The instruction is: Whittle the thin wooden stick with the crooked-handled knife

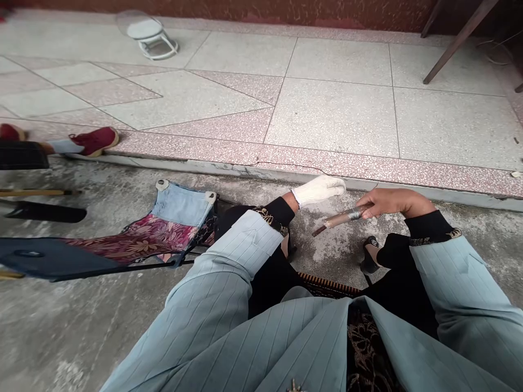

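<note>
My left hand (pixel 321 190) wears a white knitted glove and hovers by the edge of the step. Its fingers are pressed together; whatever they might hold is hidden. In my bare right hand (pixel 386 202) is a wire-bound stick tool (pixel 342 218), brownish, with silvery wire wound round it near my fingers. Its narrow dark reddish end points left and down over the concrete, apart from the gloved hand. I cannot make out the tool's exact kind.
A raised terrazzo step (pixel 335 120) runs across in front. Left of me stands a low folding chair (pixel 163 234) of denim and floral cloth. Another person's red shoe (pixel 98 141) rests at the step's edge. A small white stool (pixel 153 35) stands farther back.
</note>
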Demonstrator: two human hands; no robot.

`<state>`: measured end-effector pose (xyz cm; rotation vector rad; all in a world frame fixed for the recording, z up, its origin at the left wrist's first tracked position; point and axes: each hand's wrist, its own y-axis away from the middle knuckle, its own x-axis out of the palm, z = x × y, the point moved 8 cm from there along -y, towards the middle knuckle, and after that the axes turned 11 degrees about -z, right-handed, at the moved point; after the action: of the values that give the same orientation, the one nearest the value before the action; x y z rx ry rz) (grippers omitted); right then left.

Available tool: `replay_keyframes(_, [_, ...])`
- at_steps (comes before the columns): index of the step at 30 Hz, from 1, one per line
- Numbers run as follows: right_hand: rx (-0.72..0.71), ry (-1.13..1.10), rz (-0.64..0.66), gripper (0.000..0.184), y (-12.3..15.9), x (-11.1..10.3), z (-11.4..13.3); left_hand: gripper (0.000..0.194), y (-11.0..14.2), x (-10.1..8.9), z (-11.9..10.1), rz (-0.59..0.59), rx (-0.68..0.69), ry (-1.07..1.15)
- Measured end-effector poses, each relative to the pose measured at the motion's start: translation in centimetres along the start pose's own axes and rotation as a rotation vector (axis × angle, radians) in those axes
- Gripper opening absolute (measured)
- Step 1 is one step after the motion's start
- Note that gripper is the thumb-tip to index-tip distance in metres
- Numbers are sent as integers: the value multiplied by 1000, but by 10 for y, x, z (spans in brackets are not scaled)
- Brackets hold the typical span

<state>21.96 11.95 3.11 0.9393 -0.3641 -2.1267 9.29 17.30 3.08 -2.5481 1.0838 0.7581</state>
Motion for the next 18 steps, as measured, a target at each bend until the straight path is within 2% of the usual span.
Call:
replay_keyframes(1, [-51,-106,10,29,4,0,9,27,-1,2,3,-8,-16,15])
replay_keyframes(2, [-77,-205,-37,33,7,-6,15,27,-1,5,5,-9,-35,37])
replay_keyframes(4, [-75,-376,-258,35,11,-28,18,30,0,13,7,-6,-71,79])
replay_keyframes(7, [12,-554,-631,31,17,-59,0,35,4,26,2,40,-87,103])
replay_keyframes(9, [94,-537,-769,30,16,-67,-15,36,8,33,-4,105,-53,82])
replay_keyframes(11, [209,-322,-829,29,14,-69,-28,35,10,38,-11,166,17,17])
replay_keyframes(13, [325,4,-792,28,9,-67,-35,34,12,40,-16,204,76,-49])
replay_keyframes(14, [362,153,-731,27,6,-64,-36,34,12,39,-16,208,86,-70])
replay_keyframes(16, [370,326,-512,23,-1,-49,-37,33,11,32,-13,183,68,-97])
replay_keyframes(18, [289,278,-205,21,-5,-23,-33,32,9,23,-9,140,45,-108])
